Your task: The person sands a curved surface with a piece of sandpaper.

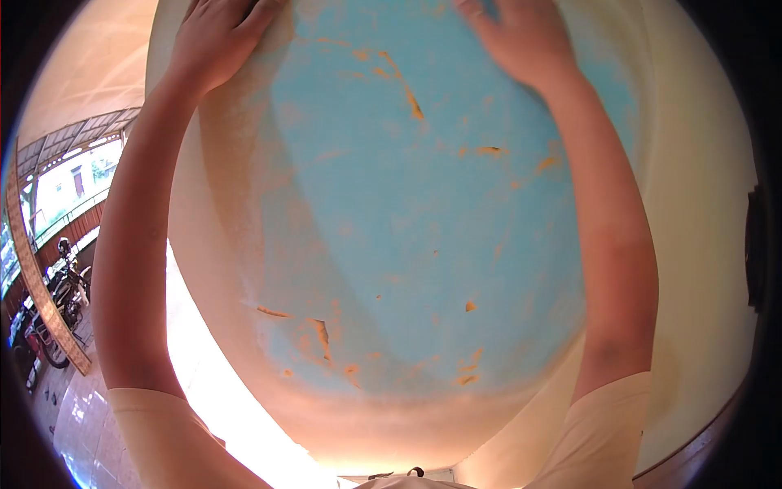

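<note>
A large rounded blue surface with a cream border fills the middle of the head view. Its face is scuffed, with several small orange-brown tears or chips. My left hand is at the upper left, over the border near the left edge, thumb stretched away from the fingers. At the upper right, my right hand is slightly blurred and overlaps the blue face, its thumb spread out. The top of the frame cuts off the fingertips of both hands. Both forearms run up along the sides of the blue area.
On the left, motorcycles stand on a tiled floor beyond a slanted brown post. Behind them is a railing below a bright opening. A pale wall curves along the right, with a dark object at its far edge.
</note>
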`<state>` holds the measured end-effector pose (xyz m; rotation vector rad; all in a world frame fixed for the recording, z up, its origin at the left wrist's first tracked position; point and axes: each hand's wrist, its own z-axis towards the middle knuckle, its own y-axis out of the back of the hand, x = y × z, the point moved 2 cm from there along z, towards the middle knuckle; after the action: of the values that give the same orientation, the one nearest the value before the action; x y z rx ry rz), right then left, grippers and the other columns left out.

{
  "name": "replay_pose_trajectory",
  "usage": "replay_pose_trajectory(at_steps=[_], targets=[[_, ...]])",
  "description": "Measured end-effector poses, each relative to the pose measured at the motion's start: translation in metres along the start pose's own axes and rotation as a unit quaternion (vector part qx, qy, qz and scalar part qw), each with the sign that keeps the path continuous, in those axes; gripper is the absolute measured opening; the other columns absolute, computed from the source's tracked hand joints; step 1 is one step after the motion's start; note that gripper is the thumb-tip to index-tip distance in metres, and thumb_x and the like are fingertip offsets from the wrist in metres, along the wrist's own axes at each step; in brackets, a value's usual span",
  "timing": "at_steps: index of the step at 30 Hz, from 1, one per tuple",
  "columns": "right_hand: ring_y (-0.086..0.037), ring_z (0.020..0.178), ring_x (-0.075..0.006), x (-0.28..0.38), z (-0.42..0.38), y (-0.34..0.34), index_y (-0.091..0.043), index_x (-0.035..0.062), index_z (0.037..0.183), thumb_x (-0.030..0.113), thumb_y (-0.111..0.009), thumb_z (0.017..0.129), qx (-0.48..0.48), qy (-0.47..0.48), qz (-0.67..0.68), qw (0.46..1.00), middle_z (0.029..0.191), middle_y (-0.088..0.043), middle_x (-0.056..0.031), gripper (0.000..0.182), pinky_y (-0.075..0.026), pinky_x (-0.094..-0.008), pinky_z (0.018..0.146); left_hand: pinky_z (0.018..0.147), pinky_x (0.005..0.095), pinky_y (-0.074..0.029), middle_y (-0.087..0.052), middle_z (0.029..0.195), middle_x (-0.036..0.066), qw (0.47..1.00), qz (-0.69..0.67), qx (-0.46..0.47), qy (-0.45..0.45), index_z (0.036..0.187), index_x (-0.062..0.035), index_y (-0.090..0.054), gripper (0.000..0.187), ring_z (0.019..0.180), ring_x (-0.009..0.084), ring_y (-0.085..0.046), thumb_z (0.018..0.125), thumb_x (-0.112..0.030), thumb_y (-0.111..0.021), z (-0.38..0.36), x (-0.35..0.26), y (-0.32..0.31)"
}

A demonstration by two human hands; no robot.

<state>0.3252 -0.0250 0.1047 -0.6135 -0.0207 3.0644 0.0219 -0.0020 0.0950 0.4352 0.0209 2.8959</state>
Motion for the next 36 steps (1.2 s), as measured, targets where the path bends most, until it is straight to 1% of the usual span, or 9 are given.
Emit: replay_pose_trajectory(at_steps=[1, 4, 9, 15, 18, 21, 26, 32, 36], targets=[[-0.026, 0.148, -0.0349, -0.005, 0.003, -0.002, -0.039, 0.0073, 0.150, 0.048, -0.046, 0.102, -0.013, -0.090, -0.011, 0.996, 0.158, -0.029, -0.0200, 0.063, -0.021, -0.0480, 0.123, 0.124, 0.0503, -0.009, -0.021, 0.166, 0.010, 1.000, 0.000, 0.001, 0.002, 0.156, -0.0200, -0.034, 0.057, 0.154, 0.0299, -0.013, 0.105, -0.043, -0.035, -0.001, 0.005, -0.002], [-0.027, 0.147, -0.0357, 0.022, 0.006, -0.016, -0.038, 0.0077, 0.151, 0.049, -0.046, 0.102, -0.042, -0.088, -0.043, 0.994, 0.158, -0.030, -0.0200, 0.065, -0.021, -0.0489, 0.123, 0.123, 0.0511, -0.013, -0.023, 0.165, 0.012, 0.999, -0.002, -0.001, -0.044, 0.155, -0.0164, -0.036, 0.057, 0.153, 0.0332, -0.015, 0.105, -0.043, -0.032, -0.003, 0.015, -0.001], [-0.031, 0.144, -0.0389, 0.098, -0.018, -0.017, -0.042, 0.0061, 0.147, 0.054, -0.049, 0.098, -0.018, 0.163, 0.038, 0.986, 0.154, -0.036, -0.0210, 0.068, -0.022, -0.0516, 0.122, 0.123, 0.0509, -0.014, -0.027, 0.163, 0.013, 0.998, -0.030, -0.026, -0.045, 0.153, -0.0157, -0.039, 0.056, 0.153, 0.0326, -0.018, 0.105, -0.043, -0.035, -0.008, 0.020, -0.005], [-0.034, 0.143, -0.0371, 0.095, 0.013, -0.013, -0.044, 0.0008, 0.143, 0.048, -0.053, 0.098, -0.072, 0.007, 0.052, 0.996, 0.152, -0.039, -0.0199, 0.066, -0.022, -0.0495, 0.122, 0.123, 0.0501, -0.014, -0.032, 0.162, 0.013, 0.997, -0.049, -0.058, 0.003, 0.150, -0.0148, -0.045, 0.053, 0.152, 0.0315, -0.021, 0.103, -0.039, -0.041, -0.009, 0.021, -0.003], [-0.033, 0.144, -0.0353, 0.135, -0.008, 0.007, -0.043, 0.0010, 0.144, 0.049, -0.052, 0.098, 0.014, 0.142, 0.097, 0.985, 0.152, -0.039, -0.0197, 0.067, -0.022, -0.0490, 0.122, 0.123, 0.0500, -0.014, -0.033, 0.161, 0.013, 0.997, -0.056, -0.060, 0.013, 0.150, -0.0148, -0.046, 0.052, 0.152, 0.0315, -0.022, 0.103, -0.037, -0.043, -0.010, 0.023, -0.005], [-0.032, 0.145, -0.0354, 0.115, 0.001, -0.012, -0.043, 0.0023, 0.144, 0.049, -0.052, 0.098, -0.026, 0.169, 0.087, 0.981, 0.153, -0.038, -0.0192, 0.067, -0.022, -0.0489, 0.122, 0.123, 0.0503, -0.014, -0.034, 0.161, 0.012, 0.997, -0.040, -0.063, 0.019, 0.149, -0.0155, -0.047, 0.051, 0.152, 0.0312, -0.022, 0.102, -0.036, -0.044, -0.011, 0.028, -0.009], [-0.033, 0.143, -0.0354, 0.096, 0.029, -0.017, -0.043, 0.0027, 0.145, 0.049, -0.052, 0.098, -0.081, -0.010, 0.038, 0.996, 0.153, -0.039, -0.0185, 0.067, -0.022, -0.0484, 0.122, 0.123, 0.0509, -0.014, -0.034, 0.161, 0.011, 0.995, -0.054, -0.078, 0.034, 0.149, -0.0174, -0.047, 0.051, 0.152, 0.0304, -0.022, 0.102, -0.035, -0.045, -0.016, 0.021, -0.002], [-0.033, 0.144, -0.0358, 0.104, 0.003, -0.012, -0.043, 0.0022, 0.145, 0.047, -0.052, 0.099, -0.017, 0.199, 0.039, 0.979, 0.152, -0.040, -0.0179, 0.065, -0.024, -0.0473, 0.121, 0.123, 0.0506, -0.014, -0.033, 0.161, 0.010, 0.996, -0.042, -0.066, 0.036, 0.150, -0.0196, -0.045, 0.052, 0.152, 0.0301, -0.021, 0.102, -0.037, -0.044, -0.014, 0.025, -0.005], [-0.033, 0.144, -0.0356, 0.053, 0.027, -0.007, -0.042, 0.0019, 0.146, 0.048, -0.051, 0.100, -0.004, 0.016, 0.017, 1.000, 0.154, -0.037, -0.0185, 0.066, -0.024, -0.0469, 0.122, 0.123, 0.0507, -0.014, -0.032, 0.162, 0.009, 0.997, -0.036, -0.061, 0.034, 0.151, -0.0202, -0.044, 0.053, 0.152, 0.0298, -0.020, 0.102, -0.039, -0.044, -0.013, 0.023, -0.004]])
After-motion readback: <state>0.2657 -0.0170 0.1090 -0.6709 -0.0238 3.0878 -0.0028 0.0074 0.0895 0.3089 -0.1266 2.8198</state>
